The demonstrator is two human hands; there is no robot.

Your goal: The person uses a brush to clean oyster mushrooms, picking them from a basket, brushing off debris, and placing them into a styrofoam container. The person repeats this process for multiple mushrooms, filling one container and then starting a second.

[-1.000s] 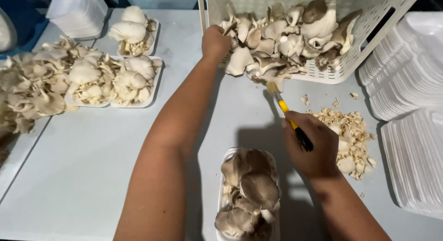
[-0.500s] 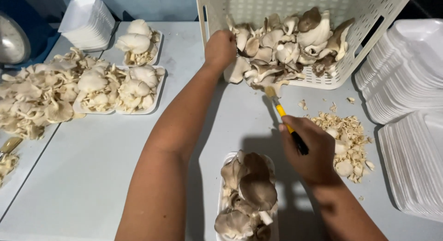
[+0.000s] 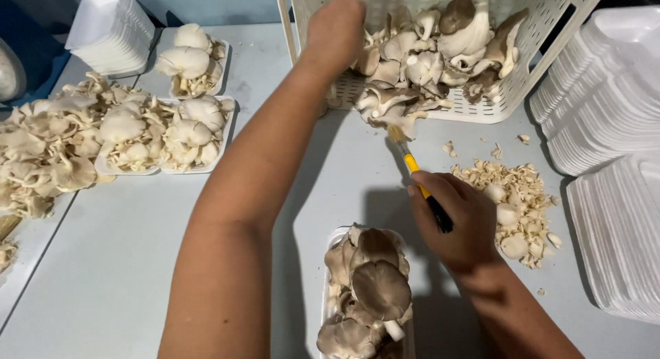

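The white plastic crate (image 3: 529, 70) lies tipped on its side at the far edge of the table (image 3: 124, 263), its open mouth facing the person and spilling a heap of oyster mushrooms (image 3: 426, 63). The left hand (image 3: 335, 30) reaches into the crate's left side, back of the hand up, resting against the mushrooms there; its fingers are hidden, so I cannot tell whether they hold anything.

Nearer the person than the crate, the right hand (image 3: 457, 218) is closed around a small knife (image 3: 423, 187) with a yellow and black handle, the blade pointing toward the crate mouth and ending just short of the lowest mushrooms. Just right of that hand, in front of the crate, lies a pile of pale stem trimmings (image 3: 515, 201). Closest to the person, in front of the crate and between the two forearms, a foam tray (image 3: 328, 249) is filled with grey-brown mushrooms.

Left of the crate sit several filled trays (image 3: 165, 132) of pale mushrooms, with loose mushrooms (image 3: 41, 159) farther left and a stack of empty trays (image 3: 106, 29) beyond them. Right of the crate stand more stacks of white foam trays (image 3: 605, 111).
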